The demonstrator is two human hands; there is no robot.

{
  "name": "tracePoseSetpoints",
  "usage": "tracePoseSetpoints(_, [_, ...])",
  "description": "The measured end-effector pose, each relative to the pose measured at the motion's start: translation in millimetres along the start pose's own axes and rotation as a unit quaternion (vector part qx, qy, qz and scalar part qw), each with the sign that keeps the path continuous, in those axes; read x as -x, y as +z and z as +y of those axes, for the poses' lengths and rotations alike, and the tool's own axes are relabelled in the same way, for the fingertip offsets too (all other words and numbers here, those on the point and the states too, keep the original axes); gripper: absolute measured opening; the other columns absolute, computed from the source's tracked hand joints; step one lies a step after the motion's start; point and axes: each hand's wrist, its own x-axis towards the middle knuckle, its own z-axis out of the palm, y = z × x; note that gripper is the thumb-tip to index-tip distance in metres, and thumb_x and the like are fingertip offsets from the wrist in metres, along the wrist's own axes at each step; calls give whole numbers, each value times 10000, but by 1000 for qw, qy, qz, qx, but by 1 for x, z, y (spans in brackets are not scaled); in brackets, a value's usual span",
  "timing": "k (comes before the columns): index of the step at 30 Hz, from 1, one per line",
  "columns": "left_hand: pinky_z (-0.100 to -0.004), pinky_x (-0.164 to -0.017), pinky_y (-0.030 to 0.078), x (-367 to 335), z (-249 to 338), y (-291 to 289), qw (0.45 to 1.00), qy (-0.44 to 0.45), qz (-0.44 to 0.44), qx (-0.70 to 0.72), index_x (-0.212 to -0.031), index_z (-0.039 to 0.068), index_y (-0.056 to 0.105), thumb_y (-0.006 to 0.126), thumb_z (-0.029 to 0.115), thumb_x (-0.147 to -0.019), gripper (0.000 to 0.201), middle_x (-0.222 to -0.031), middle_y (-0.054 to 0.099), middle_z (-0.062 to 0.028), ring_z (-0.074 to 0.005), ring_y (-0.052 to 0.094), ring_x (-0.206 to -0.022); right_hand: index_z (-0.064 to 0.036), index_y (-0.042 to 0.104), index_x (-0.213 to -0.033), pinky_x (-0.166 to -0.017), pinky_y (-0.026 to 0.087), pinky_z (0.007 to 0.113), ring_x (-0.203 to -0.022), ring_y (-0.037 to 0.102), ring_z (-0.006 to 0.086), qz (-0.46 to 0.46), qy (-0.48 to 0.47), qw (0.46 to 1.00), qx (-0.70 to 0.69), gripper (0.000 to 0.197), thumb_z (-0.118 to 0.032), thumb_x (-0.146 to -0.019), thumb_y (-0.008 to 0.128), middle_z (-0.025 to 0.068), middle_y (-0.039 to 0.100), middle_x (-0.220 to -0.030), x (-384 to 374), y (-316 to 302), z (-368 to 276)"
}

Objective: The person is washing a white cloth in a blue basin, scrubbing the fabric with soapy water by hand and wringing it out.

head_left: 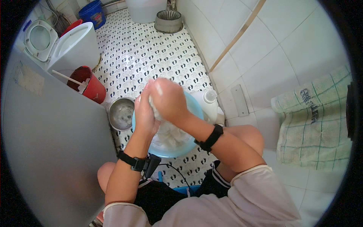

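My left hand [143,111] and my right hand [169,97] press together above a light blue basin [196,104]. A soapy white cloth [154,109] is bunched between them, and part of it shows in the gap. The right hand is closed in a fist with a dab of suds on its back. My left hand lies along the other side, its fingers partly hidden behind the right. Below them, more wet white cloth [172,137] fills the basin.
Left of the basin stands a metal bowl [121,114]; on its right, a white jug [210,104]. Farther off are a red bin [94,91], a toilet [77,45] and a blue bucket [93,15]. A grey panel [56,140] and a tiled wall [261,68] flank me.
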Motion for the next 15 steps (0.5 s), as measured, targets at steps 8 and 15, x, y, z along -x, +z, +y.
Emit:
tracePoseSetpoints(8, [-333, -851, 491, -2, -4, -15, 997, -22, -68, 14, -1104, 66, 563, 416, 376, -974, 366, -1043, 634, -69, -190, 616, -959, -13, 535, -708, -526, 411, 439, -572, 521, 361, -8, -41, 999, 6, 222, -172, -863, 550, 170, 522, -633, 1, -5, -6])
tracePoseSetpoints(15, [-348, -885, 478, -9, -1, -35, 985, -24, -155, 71, -1129, 71, 561, 378, 392, -983, 397, -1055, 632, -76, -203, 610, -989, 0, 511, -648, -502, 398, 402, -518, 491, 336, -37, -85, 996, 4, 289, -181, -865, 576, 169, 502, -595, 5, -6, -18])
